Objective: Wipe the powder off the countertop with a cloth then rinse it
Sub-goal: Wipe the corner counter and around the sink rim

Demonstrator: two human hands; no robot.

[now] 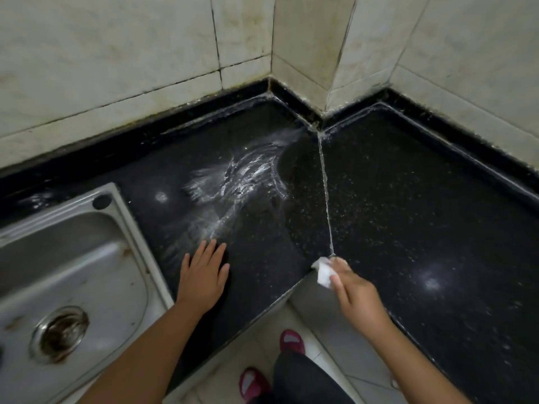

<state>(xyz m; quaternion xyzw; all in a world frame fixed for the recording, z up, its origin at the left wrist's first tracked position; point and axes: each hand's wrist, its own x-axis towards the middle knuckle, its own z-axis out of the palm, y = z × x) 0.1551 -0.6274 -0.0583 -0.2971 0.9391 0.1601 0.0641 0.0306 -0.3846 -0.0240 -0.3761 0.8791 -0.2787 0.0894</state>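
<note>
White powder (242, 176) lies smeared in streaks across the black speckled countertop (408, 205), from the back corner down towards the sink. My left hand (202, 275) rests flat on the counter with straight fingers, just below the lowest streaks. My right hand (354, 293) pinches a small white cloth (323, 271) at the counter's front inner corner, where the seam between the two slabs ends. The cloth is bunched and partly hidden by my fingers.
A steel sink (67, 275) with a drain (59, 333) is set into the counter at the left. Stained tiled walls (145, 53) close the back and right sides. Below the counter edge are a pale floor and red shoes (291, 341).
</note>
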